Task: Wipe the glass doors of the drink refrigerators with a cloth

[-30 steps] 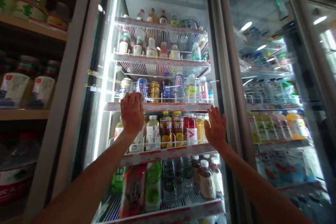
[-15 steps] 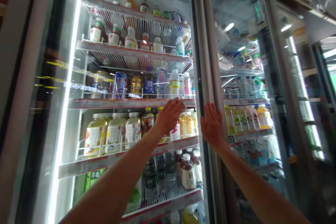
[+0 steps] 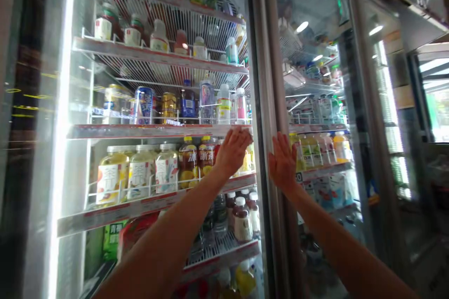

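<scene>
My left hand [image 3: 232, 152] is raised in front of the left glass door of a drinks cooler, near the door's right side. Its fingers are stretched out and seem to rest flat on the glass, their tips over a shelf edge [image 3: 168, 131]. My right hand [image 3: 282, 164] lies with extended fingers against the grey metal door frame [image 3: 268, 79] between two doors. Neither hand visibly holds anything. Behind the left door, iced tea bottles [image 3: 188, 161] with yellow caps stand left of my left hand, beside wide white-capped fruit tea bottles [image 3: 112, 175].
Cans [image 3: 143, 105] and bottles fill the shelf above. Brown bottles [image 3: 242, 219] with white caps stand lower down. A bright light strip [image 3: 61, 126] runs along the left. The right cooler door [image 3: 315, 23] shows more drinks, including an orange bottle [image 3: 341, 146].
The view has swung to the right, so the cooler and shelves sit further left. My left hand is slightly closer to the door frame; my right hand still lies against it.
</scene>
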`<state>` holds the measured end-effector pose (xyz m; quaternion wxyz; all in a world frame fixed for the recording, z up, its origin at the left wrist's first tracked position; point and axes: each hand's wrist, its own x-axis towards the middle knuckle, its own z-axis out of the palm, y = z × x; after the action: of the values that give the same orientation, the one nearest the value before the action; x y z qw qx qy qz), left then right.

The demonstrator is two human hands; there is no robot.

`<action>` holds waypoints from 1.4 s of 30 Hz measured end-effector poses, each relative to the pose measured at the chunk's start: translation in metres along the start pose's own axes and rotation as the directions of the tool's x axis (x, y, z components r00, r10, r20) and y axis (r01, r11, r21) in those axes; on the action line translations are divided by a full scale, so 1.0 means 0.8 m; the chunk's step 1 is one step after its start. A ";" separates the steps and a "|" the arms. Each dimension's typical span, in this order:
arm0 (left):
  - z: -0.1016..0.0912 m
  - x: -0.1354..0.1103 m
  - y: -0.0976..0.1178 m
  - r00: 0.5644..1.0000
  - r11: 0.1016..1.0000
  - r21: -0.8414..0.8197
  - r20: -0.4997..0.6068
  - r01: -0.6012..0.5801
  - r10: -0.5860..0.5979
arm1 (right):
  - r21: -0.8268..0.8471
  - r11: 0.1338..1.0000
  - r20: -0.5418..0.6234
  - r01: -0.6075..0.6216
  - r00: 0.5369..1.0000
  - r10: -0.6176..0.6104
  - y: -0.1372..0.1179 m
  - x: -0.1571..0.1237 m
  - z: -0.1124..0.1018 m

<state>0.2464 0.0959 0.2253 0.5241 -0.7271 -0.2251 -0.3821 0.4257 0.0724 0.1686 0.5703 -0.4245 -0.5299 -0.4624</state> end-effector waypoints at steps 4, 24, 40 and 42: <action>0.006 -0.021 0.015 0.907 0.912 -0.107 0.115 -0.395 0.406 | 0.021 1.000 0.017 0.022 1.000 -0.022 0.000 -0.002 -0.003; -0.036 -0.153 -0.006 0.916 0.934 -0.048 0.184 -0.355 0.357 | 0.072 0.996 0.118 0.057 0.991 -0.065 -0.050 -0.029 0.001; -0.064 -0.197 -0.044 0.983 0.989 0.034 0.120 -0.141 0.137 | 0.145 0.984 0.158 0.108 0.979 -0.131 -0.102 -0.069 0.018; -0.071 -0.206 -0.049 0.992 0.995 0.072 0.107 -0.071 0.063 | 0.153 0.982 0.160 0.113 0.977 -0.138 -0.113 -0.070 0.020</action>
<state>0.0998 0.0689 0.1270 0.5514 -0.7328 -0.2421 -0.3169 0.3335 0.0730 0.1138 0.5215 -0.3861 -0.6343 -0.4204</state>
